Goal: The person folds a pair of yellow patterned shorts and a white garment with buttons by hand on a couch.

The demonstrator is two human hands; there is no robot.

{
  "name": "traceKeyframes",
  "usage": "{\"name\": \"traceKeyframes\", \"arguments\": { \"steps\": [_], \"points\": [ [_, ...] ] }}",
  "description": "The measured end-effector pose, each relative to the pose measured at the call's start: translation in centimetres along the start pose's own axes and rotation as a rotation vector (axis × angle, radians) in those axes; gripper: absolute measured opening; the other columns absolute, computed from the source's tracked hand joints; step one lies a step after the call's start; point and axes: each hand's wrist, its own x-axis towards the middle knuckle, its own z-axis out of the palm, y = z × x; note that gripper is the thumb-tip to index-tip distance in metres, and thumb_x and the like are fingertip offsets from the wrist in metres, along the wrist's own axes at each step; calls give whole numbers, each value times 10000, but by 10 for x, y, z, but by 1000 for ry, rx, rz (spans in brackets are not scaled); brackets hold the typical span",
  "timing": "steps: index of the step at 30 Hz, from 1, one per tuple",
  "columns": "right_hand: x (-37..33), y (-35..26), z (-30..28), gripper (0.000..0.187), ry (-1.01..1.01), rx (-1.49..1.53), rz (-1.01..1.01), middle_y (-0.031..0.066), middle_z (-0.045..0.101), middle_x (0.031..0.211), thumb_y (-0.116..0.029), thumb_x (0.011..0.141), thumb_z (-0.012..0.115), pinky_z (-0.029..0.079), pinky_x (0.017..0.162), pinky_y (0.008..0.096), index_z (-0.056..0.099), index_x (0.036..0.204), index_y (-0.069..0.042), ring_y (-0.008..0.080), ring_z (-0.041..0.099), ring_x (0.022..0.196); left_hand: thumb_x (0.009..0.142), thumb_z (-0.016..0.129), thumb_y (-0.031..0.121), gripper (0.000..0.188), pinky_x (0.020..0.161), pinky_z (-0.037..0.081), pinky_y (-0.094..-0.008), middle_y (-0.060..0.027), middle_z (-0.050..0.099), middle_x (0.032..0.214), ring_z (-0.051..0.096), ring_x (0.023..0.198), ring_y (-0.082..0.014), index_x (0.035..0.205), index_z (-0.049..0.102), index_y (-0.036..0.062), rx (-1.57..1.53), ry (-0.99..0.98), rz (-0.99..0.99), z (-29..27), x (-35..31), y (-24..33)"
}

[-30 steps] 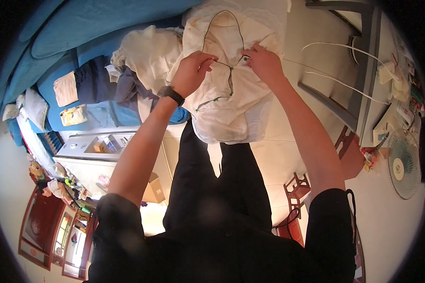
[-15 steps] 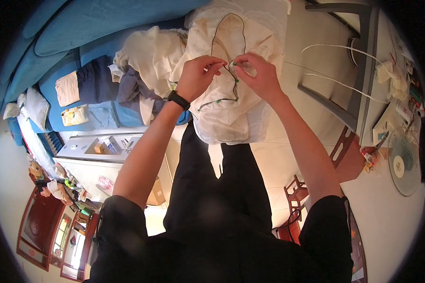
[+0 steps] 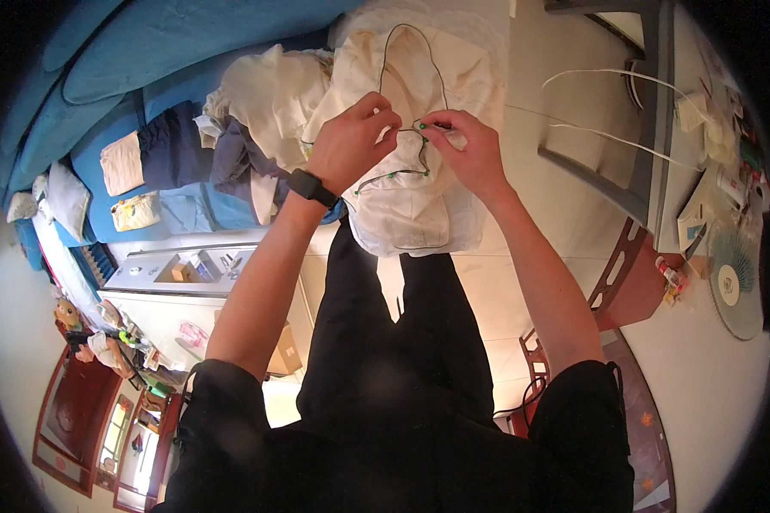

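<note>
A thin dark cord (image 3: pixel 443 85) with several small green beads (image 3: pixel 392 175) lies in a loop over a cream cloth (image 3: pixel 402 218) in front of me. My right hand (image 3: pixel 466 150) pinches the cord at a green bead, between thumb and forefinger. Close by on the left, my left hand (image 3: pixel 351 141), with a black watch (image 3: pixel 312 186) at its wrist, has its fingers curled and thumb and forefinger drawn together. A short piece of cord runs between the two hands' fingertips. What lies inside the left fingers is mostly hidden.
On the left stands a blue sofa (image 3: pixel 171 64) with folded clothes (image 3: pixel 175 145) and a crumpled cream garment (image 3: pixel 269 90). A grey-topped table (image 3: pixel 137 274) holds small boxes. To the right are a dark grey frame (image 3: pixel 590 184), a white cable (image 3: pixel 616 73) and a fan (image 3: pixel 734 286).
My left hand has moved slightly left and down, away from the right fingertips. The right hand keeps its pinch on the cord, a little lower. The view has shifted slightly.
</note>
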Motion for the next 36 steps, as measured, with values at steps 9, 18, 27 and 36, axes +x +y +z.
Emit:
{"name": "traceKeyframes", "arguments": {
  "steps": [9, 18, 27, 36],
  "points": [
    [-7, -1, -33, 195, 94, -49, 7, 112, 699, 1067, -130, 893, 706, 566, 764, 308, 720, 1083, -88, 232, 706, 902, 833, 684, 35, 163, 741, 556, -345, -54, 653, 1034, 681, 875, -265, 990, 661, 69, 0, 67, 16, -8, -16, -8],
    [-10, -31, -9, 210, -30, 74, -65, 102, 734, 1036, -120, 910, 675, 572, 749, 295, 722, 1106, -63, 196, 721, 885, 856, 689, 59, 152, 751, 561, -364, -44, 661, 1069, 676, 892, -284, 1002, 655, 87, 1, 148, 167, 6, -18, 9],
    [-17, -42, 4, 200, 26, 147, 31, 90, 760, 980, -148, 915, 705, 569, 757, 283, 702, 1089, -49, 180, 739, 880, 878, 696, 65, 145, 765, 563, -330, -83, 719, 979, 707, 873, -236, 1023, 698, 52, -150, 135, 45, 17, -23, 14],
    [-20, -30, 8, 206, 50, 160, 18, 100, 753, 972, -153, 913, 703, 568, 730, 300, 684, 1105, -80, 197, 741, 855, 856, 737, 63, 182, 763, 553, -272, -78, 745, 897, 714, 816, -153, 1031, 708, 23, -355, 184, -77, 22, -23, 20]
  ]
}}
